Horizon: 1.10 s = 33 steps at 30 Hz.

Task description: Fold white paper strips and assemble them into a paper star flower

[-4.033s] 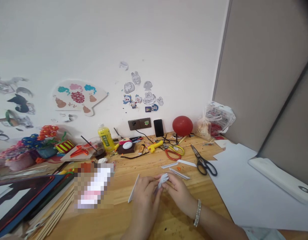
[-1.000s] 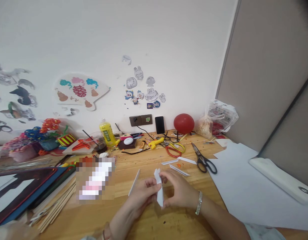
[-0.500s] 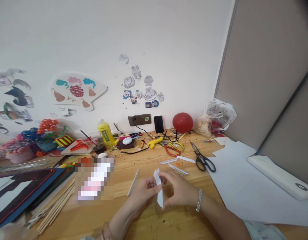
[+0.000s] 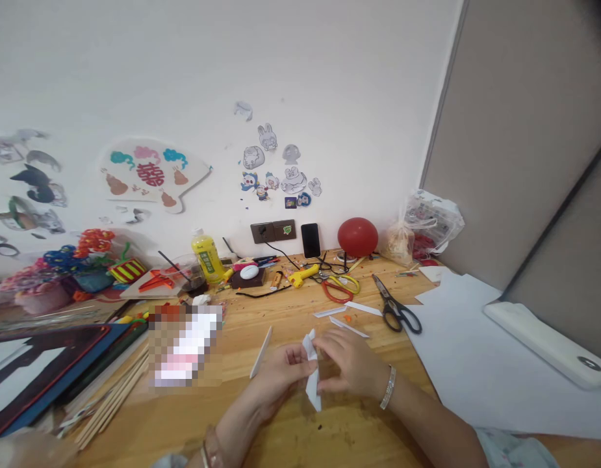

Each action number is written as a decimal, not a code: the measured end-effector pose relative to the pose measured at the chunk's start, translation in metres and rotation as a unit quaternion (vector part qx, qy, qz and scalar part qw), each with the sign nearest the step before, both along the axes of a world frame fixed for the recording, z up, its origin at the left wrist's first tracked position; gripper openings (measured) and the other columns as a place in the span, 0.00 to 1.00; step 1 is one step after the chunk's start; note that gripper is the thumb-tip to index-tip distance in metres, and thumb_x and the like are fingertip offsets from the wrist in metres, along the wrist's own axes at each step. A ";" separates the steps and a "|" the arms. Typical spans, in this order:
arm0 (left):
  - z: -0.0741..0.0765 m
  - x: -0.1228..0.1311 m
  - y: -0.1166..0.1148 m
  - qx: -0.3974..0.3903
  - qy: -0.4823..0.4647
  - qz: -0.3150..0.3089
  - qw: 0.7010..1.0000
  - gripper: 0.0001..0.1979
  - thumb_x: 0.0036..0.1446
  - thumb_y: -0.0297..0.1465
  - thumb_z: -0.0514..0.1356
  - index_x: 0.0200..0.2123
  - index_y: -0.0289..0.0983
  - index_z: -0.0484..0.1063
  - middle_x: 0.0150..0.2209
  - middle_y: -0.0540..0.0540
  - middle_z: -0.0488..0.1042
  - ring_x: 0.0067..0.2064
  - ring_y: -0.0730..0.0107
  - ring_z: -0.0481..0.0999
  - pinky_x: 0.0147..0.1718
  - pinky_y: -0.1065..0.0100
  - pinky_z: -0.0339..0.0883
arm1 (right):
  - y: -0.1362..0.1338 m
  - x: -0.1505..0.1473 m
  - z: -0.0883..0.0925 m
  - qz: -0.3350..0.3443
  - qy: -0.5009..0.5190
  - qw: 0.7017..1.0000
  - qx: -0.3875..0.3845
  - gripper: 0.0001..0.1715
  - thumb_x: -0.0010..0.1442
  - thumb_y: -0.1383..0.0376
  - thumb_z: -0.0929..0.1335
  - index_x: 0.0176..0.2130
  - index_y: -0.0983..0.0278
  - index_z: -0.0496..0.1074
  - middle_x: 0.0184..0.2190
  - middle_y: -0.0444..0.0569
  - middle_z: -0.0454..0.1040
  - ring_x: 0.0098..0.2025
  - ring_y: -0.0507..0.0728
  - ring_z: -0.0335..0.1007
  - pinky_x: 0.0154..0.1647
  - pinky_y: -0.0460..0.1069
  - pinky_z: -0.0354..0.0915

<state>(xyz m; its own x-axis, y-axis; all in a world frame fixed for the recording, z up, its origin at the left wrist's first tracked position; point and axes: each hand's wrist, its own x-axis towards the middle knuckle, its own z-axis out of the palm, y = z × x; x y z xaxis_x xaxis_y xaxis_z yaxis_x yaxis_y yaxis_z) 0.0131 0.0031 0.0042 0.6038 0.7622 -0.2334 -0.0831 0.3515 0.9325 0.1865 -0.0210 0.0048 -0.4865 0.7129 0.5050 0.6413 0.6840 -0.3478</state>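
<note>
A small folded piece of white paper [image 4: 312,383] stands upright between both hands over the wooden desk [image 4: 281,429]. My left hand [image 4: 281,376] pinches its left side, fingers curled. My right hand [image 4: 351,367], with a bracelet at the wrist, is closed on its upper right part. A loose white paper strip [image 4: 260,352] lies just left of my left hand. More strips [image 4: 349,327] lie beyond my right hand.
Black scissors [image 4: 396,307] and red-and-yellow scissors [image 4: 338,288] lie behind the hands. Large white sheets [image 4: 475,370] cover the desk's right side. At the back are a yellow bottle [image 4: 206,257], a phone [image 4: 310,240] and a red balloon [image 4: 357,236]. Wooden sticks [image 4: 108,406] lie at left.
Four seconds ago the paper lay low between my hands; now it is turned upright. Over the last second my right hand has shifted slightly on it and the view has drifted a little.
</note>
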 end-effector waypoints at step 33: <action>-0.002 0.004 -0.001 0.021 0.008 0.030 0.999 0.15 0.33 0.33 0.70 0.21 0.32 0.70 0.23 0.47 0.71 0.26 0.72 0.68 0.26 0.73 0.56 | -0.007 -0.014 0.001 -0.040 0.106 0.991 -0.069 0.21 0.52 0.48 0.65 0.31 0.63 0.69 0.20 0.43 0.67 0.24 0.52 0.62 0.26 0.46 0.56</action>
